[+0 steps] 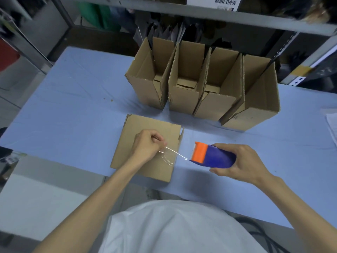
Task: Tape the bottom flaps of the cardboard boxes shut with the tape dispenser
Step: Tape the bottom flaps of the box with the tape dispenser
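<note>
Clear tape (pixel 176 153): drawn taut left-to-right from the left hand (pixel 148 146), whose curled fingers (pixel 161 143) pinch its free end above the upturned cardboard box (pixel 138 125), to the tape dispenser (pixel 213 155) gripped by the right hand (pixel 240 161) just past the box's right edge.

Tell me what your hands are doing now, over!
Left hand pinches clear tape over the cardboard box. Right hand grips tape dispenser, tape stretched between. Four open boxes stand behind, none in the way.
</note>
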Tool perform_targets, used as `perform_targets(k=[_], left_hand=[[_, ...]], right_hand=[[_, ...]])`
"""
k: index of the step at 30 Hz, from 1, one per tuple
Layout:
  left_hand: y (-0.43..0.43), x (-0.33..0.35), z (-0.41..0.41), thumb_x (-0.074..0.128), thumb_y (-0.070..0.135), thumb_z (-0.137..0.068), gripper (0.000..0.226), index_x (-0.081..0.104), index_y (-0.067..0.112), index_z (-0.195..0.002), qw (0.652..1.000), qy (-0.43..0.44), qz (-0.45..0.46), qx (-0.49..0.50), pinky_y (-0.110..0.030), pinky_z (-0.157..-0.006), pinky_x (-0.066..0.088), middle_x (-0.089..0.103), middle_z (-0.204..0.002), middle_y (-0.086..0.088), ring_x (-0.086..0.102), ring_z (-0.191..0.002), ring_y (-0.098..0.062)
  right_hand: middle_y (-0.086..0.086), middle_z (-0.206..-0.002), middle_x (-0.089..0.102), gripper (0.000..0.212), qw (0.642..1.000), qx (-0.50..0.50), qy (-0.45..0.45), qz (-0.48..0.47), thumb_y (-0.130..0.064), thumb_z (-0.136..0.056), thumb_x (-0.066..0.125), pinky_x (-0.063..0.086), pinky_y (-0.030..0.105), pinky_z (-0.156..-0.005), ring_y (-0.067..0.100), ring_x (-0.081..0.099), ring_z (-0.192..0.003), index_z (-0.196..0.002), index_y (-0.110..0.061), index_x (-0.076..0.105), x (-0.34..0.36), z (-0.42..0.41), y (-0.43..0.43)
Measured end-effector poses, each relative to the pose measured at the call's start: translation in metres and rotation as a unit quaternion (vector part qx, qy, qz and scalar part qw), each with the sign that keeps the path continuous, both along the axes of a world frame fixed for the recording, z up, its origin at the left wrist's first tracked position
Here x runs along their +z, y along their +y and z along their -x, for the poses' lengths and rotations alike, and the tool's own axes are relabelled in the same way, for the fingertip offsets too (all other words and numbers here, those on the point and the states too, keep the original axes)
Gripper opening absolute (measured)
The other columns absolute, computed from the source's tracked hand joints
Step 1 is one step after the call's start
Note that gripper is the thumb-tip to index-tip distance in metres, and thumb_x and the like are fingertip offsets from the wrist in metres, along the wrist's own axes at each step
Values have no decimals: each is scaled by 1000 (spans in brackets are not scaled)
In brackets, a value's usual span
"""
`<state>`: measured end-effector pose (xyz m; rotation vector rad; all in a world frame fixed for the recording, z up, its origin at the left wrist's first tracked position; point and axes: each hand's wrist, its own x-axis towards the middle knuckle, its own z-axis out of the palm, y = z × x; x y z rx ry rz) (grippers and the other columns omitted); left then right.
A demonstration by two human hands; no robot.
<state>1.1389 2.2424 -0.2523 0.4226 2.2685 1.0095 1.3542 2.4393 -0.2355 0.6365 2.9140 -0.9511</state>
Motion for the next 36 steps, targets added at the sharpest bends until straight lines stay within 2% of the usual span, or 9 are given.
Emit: perform_targets(k=[2,6,11,16,21,24,26,30,36], left_hand=[[5,-4,-2,79,19,-73,14,68,20,-64,999,32,5,-11,-21,-56,43,61,-52,8,58,-53,-5],[11,-10,-7,78,22,-72,9,70,21,-70,998,56,21,-22,-28,-65,55,65,-62,7,62,-63,-10],[13,-17,-9,82,23,-71,13,69,22,-71,995,86,33,-32,-25,-70,51,65,-64,7,63,-68,-10],[12,-25,-10,81,21,-70,15,66,21,-68,992,118,23,-40,-13,-58,43,60,-52,13,59,-57,-1],[12,-30,-8,81,24,-71,15,67,20,-74,985,147,28,-80,-28,-67,51,65,-57,11,65,-68,-11],[13,-27,5,85,41,-65,48,58,13,-93,979,158,98,-83,-34,-70,45,65,-87,0,60,-84,-24],[10,-25,13,87,45,-61,59,47,15,-92,978,153,120,-81,-33,-64,37,58,-86,2,54,-80,-24],[8,-24,3,80,24,-73,29,60,23,-93,964,192,29,-181,-35,-69,49,51,-64,11,55,-68,-13],[4,-33,5,71,25,-83,18,71,36,-96,953,187,-7,-238,-30,-67,46,55,-75,7,52,-69,-5]], right_hand=[[-15,-95,69,64,1000,7,-16,-17,-53,-58,82,54,29,-67,12,63,-80,-116,-33,62,-3,3,4],[-11,-99,70,66,999,14,-28,-23,-56,-61,81,55,30,-67,15,63,-84,-118,-31,60,-10,6,10],[-12,-102,69,67,999,22,-36,-31,-58,-62,80,40,11,-60,7,57,-81,-120,-31,59,-19,9,11],[-12,-97,70,62,998,28,-39,-34,-57,-63,78,47,20,-61,12,62,-81,-116,-31,59,-23,12,10],[-12,-96,69,60,998,36,-43,-39,-56,-64,78,41,15,-58,9,60,-78,-116,-31,59,-24,15,11],[-12,-96,69,60,997,41,-53,-43,-56,-65,77,39,13,-58,8,59,-78,-116,-31,59,-23,15,11],[-12,-96,69,60,996,45,-59,-40,-56,-65,77,41,14,-58,9,59,-79,-116,-31,59,-24,16,11],[-11,-90,68,54,993,57,-87,-63,-56,-65,73,51,27,-63,13,60,-77,-111,-32,60,-21,23,9],[-7,-75,60,41,978,96,-146,-112,-57,-65,68,39,25,-53,19,53,-68,-91,-27,57,-22,46,-1]])
